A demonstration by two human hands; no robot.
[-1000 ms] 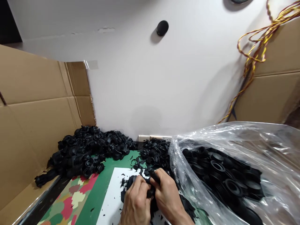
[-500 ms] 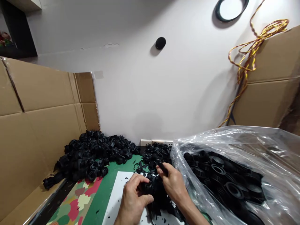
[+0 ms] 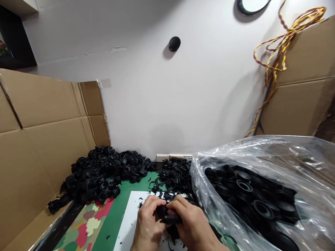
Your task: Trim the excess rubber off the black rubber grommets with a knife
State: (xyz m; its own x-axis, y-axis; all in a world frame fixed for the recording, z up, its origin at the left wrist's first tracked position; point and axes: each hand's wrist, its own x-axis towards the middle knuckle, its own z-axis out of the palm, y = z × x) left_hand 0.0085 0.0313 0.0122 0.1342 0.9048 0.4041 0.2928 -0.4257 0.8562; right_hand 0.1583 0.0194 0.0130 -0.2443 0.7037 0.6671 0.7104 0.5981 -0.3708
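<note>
My left hand (image 3: 148, 223) is closed around a black ribbed rubber bellows (image 3: 161, 211), thumb and forefinger at its sides. Right beside it, my right hand (image 3: 193, 223) is closed with its fingertips against the bellows. A black elongated handle-like piece (image 3: 171, 219) lies across the front of the bellows at the right hand's grip; its exact kind I cannot make out. Both hands are over a white sheet (image 3: 131, 212) strewn with black rubber scraps. A heap of scraps (image 3: 175, 172) rises just behind the hands.
At the left, a large pile of black rubber pieces (image 3: 104, 170) rests against a cardboard box wall (image 3: 54, 139). A clear plastic bag (image 3: 206, 195) on the right holds many ribbed black bellows (image 3: 244, 188). Yellow and brown twisted wire (image 3: 274, 69) hangs at the upper right.
My right hand has moved down and left to meet the left hand at the bellows, bringing the black handle-like piece across it. The left hand still holds the bellows. The view has shifted slightly.
</note>
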